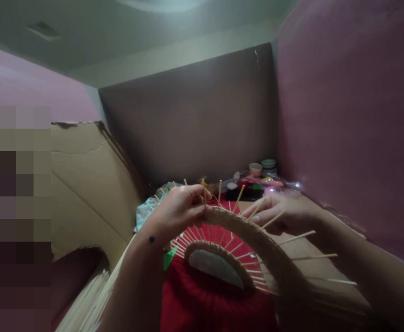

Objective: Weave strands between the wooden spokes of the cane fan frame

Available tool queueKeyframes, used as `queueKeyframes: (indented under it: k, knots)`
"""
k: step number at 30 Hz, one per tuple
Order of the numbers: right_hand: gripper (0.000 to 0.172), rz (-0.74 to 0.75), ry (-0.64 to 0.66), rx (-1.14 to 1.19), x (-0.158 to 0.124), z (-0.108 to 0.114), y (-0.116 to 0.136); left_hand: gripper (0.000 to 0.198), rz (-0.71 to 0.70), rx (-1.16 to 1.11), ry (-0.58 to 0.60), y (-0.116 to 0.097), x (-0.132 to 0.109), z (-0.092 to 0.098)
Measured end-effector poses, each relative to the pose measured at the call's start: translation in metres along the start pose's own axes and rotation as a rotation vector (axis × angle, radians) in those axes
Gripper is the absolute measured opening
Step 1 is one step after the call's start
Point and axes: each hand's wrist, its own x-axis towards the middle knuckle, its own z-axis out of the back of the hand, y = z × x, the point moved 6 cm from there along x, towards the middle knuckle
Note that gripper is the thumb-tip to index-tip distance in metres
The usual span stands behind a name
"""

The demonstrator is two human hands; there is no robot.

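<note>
Left hand [179, 208] pinches and right hand [287, 213] curls fingers [259, 213] closed around the woven ring [257, 240], probably light and springy, safest gripped at the rim, not the brittle-looking sticks [297, 237].

Both forearms rise and lean together. The left hand [179, 208] is curled, fingertips pinched tight at its upper right (a dark dot marks the wrist below). Just beside that pinch, the right hand [285, 213] lies flatter, fingers stretched loosely toward it.
</note>
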Motion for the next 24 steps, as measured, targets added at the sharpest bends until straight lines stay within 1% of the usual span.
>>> queueKeyframes:
  k: [2, 3, 4, 6, 7, 8, 9, 10, 11, 13, 15, 17, 19, 22, 24]
  knots:
    - [0.03, 0.003, -0.015, -0.019, -0.002, -0.001, 0.0, 0.024, -0.023, -0.007, -0.006, -0.004, -0.003, 0.002]
    - [0.03, 0.005, -0.022, -0.032, -0.003, -0.001, 0.0, 0.03, -0.039, -0.005, -0.046, -0.007, -0.005, 0.005]
    - [0.03, 0.006, -0.03, -0.045, -0.004, -0.001, 0.0, 0.036, -0.058, 0.003, -0.122, -0.011, -0.008, 0.01]
    - [0.03, 0.01, -0.048, -0.067, -0.005, -0.001, 0.0, 0.045, -0.087, 0.038, -0.351, -0.022, -0.017, 0.021]
    - [0.03, 0.012, -0.057, -0.074, -0.006, -0.001, 0.001, 0.046, -0.097, 0.057, -0.464, -0.028, -0.024, 0.025]
    - [0.03, 0.011, -0.064, -0.079, -0.006, -0.001, 0.002, 0.045, -0.109, 0.074, -0.538, -0.035, -0.029, 0.026]
    - [0.03, 0.011, -0.07, -0.088, -0.007, -0.002, 0.003, 0.041, -0.128, 0.087, -0.548, -0.04, -0.033, 0.023]
    - [0.03, 0.012, -0.074, -0.097, -0.008, -0.003, 0.004, 0.037, -0.154, 0.099, -0.497, -0.046, -0.033, 0.016]
    - [0.031, 0.012, -0.077, -0.106, -0.009, -0.005, 0.006, 0.035, -0.181, 0.117, -0.417, -0.05, -0.031, 0.007]
    - [0.031, 0.005, -0.08, -0.131, -0.012, -0.009, 0.009, 0.035, -0.21, 0.186, -0.273, -0.053, -0.025, -0.012]
    - [0.031, -0.009, -0.09, -0.146, -0.014, -0.011, 0.011, 0.039, -0.195, 0.244, -0.202, -0.049, -0.015, -0.026]
    - [0.027, -0.012, -0.104, -0.16, -0.015, -0.01, 0.01, 0.038, -0.166, 0.235, -0.158, -0.044, -0.006, -0.035]
    - [0.022, 0.005, -0.111, -0.179, -0.014, -0.003, 0.007, 0.036, -0.148, 0.199, -0.139, -0.041, -0.001, -0.039]
    - [0.02, 0.06, -0.117, -0.17, -0.012, 0.013, 0.002, 0.034, -0.144, 0.195, -0.17, -0.042, 0.0, -0.038]
    - [0.018, 0.152, -0.158, -0.121, -0.014, 0.023, 0.004, 0.034, -0.146, 0.204, -0.185, -0.043, -0.001, -0.036]
